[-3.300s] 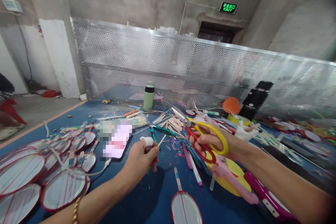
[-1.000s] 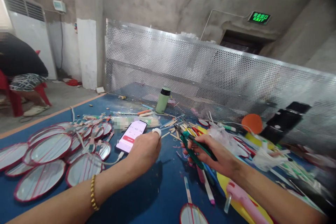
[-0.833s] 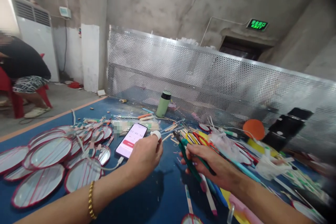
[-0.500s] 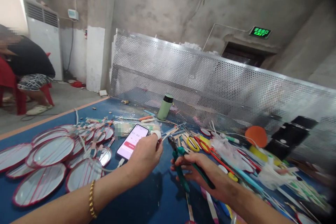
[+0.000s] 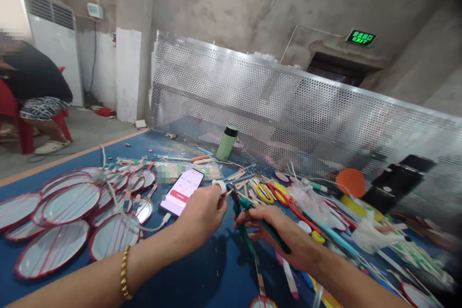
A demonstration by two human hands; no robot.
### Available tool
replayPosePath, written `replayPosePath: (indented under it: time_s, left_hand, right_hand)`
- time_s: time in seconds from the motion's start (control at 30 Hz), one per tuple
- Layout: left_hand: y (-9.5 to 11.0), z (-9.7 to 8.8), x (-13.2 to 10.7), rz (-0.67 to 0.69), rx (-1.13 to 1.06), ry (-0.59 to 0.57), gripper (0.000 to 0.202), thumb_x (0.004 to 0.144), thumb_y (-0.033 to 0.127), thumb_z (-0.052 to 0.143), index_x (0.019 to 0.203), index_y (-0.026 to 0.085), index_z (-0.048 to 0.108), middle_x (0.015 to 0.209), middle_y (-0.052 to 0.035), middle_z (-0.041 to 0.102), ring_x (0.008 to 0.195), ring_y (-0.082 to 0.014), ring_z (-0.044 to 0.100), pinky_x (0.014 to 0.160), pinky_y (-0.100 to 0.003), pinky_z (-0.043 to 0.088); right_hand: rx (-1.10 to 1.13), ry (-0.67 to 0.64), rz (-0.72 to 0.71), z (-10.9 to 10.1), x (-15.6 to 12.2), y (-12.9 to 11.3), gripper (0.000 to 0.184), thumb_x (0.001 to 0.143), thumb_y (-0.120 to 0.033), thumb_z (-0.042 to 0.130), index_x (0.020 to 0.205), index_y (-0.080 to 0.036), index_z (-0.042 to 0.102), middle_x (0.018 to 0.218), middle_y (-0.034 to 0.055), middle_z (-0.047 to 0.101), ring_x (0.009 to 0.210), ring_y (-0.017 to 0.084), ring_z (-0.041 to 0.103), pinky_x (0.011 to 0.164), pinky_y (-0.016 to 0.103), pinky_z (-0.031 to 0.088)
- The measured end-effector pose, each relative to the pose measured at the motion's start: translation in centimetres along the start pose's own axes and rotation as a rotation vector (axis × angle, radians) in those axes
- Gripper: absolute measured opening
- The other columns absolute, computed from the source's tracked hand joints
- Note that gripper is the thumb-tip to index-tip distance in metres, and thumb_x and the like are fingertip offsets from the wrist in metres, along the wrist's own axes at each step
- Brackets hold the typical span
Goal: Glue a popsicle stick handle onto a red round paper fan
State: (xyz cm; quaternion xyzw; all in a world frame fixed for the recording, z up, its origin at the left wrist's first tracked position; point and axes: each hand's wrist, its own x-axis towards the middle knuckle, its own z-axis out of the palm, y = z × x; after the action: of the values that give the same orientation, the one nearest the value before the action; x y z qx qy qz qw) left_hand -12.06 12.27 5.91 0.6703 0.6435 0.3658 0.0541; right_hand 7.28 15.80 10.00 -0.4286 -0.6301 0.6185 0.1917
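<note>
My left hand (image 5: 202,214) is closed in a pinch on a small white roll-like piece (image 5: 219,185), whose exact kind I cannot make out. A thin pale end (image 5: 228,193) sticks out of the fingers towards the jaws of the pliers (image 5: 235,198). Those pliers have green handles, and my right hand (image 5: 279,226) is wrapped round them. Their jaws point up and left, very near the pale end; whether they touch it is unclear. Beside my left hand lies a phone (image 5: 176,196) showing a timer, with a white cable (image 5: 166,219) at its lower edge.
Round white discs with red rims (image 5: 71,203) pile up at left. A green bottle (image 5: 227,143) stands near the perforated metal screen (image 5: 234,86). Yellow-handled scissors (image 5: 264,193), sticks and plastic bags (image 5: 314,204) clutter the right. A seated person (image 5: 39,74) is at far left.
My left hand has moved slightly right, bringing the pale end closer to the pliers' jaws. My right hand keeps its grip on the pliers. The camera view has shifted a little.
</note>
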Motion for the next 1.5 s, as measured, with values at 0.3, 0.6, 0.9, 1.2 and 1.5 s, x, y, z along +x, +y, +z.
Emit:
replayPosePath:
  time_s: [0.3, 0.6, 0.9, 1.2, 1.5]
  left_hand:
    - [0.1, 0.0, 0.0, -0.004, 0.038, -0.007, 0.023, 0.094, 0.021, 0.049, 0.077, 0.016, 0.064, 0.068, -0.0071, 0.069, 0.06, -0.0174, 0.06, 0.054, -0.03, 0.024]
    - [0.0, -0.1, 0.1, -0.006, 0.026, 0.006, 0.022, 0.092, 0.02, 0.048, 0.078, 0.017, 0.065, 0.069, -0.0071, 0.07, 0.059, -0.0167, 0.06, 0.054, -0.03, 0.023]
    - [0.1, -0.2, 0.1, -0.016, 0.037, -0.01, 0.021, 0.091, 0.018, 0.048, 0.079, 0.016, 0.066, 0.072, -0.0093, 0.072, 0.061, -0.0185, 0.062, 0.054, -0.031, 0.022]
    - [0.2, -0.2, 0.0, -0.015, 0.048, -0.033, 0.02, 0.089, 0.015, 0.048, 0.077, 0.017, 0.064, 0.072, -0.0094, 0.071, 0.062, -0.0191, 0.062, 0.054, -0.032, 0.02]
    - [-0.1, 0.3, -0.2, 0.002, 0.036, -0.041, 0.02, 0.091, 0.016, 0.047, 0.078, 0.017, 0.062, 0.07, -0.0078, 0.068, 0.059, -0.0173, 0.057, 0.055, -0.032, 0.018]
  right_hand:
    - [-0.177, 0.055, -0.025, 0.7, -1.0, -1.4, 0.027, 0.078, -0.04, 0.06, 0.079, -0.019, 0.077, 0.094, 0.0076, 0.071, 0.09, 0.021, 0.062, 0.071, 0.029, 0.049]
    - [-0.237, 0.014, -0.063, -0.1, -0.7, -0.8, 0.033, 0.08, -0.046, 0.059, 0.087, -0.019, 0.078, 0.1, 0.0071, 0.072, 0.098, 0.024, 0.062, 0.082, 0.034, 0.046]
    - [-0.267, 0.002, -0.063, -0.5, -0.4, 0.0, 0.036, 0.084, -0.047, 0.057, 0.093, -0.018, 0.077, 0.106, 0.0074, 0.073, 0.103, 0.024, 0.063, 0.083, 0.032, 0.047]
    - [-0.445, -0.042, -0.189, -1.0, -0.6, -0.2, 0.029, 0.081, -0.039, 0.062, 0.095, -0.019, 0.079, 0.103, 0.0066, 0.073, 0.098, 0.021, 0.063, 0.083, 0.03, 0.047]
    - [-0.272, 0.07, 0.017, 0.2, -0.5, -0.3, 0.029, 0.078, -0.039, 0.06, 0.085, -0.016, 0.077, 0.091, 0.0054, 0.073, 0.078, 0.016, 0.063, 0.065, 0.025, 0.044]
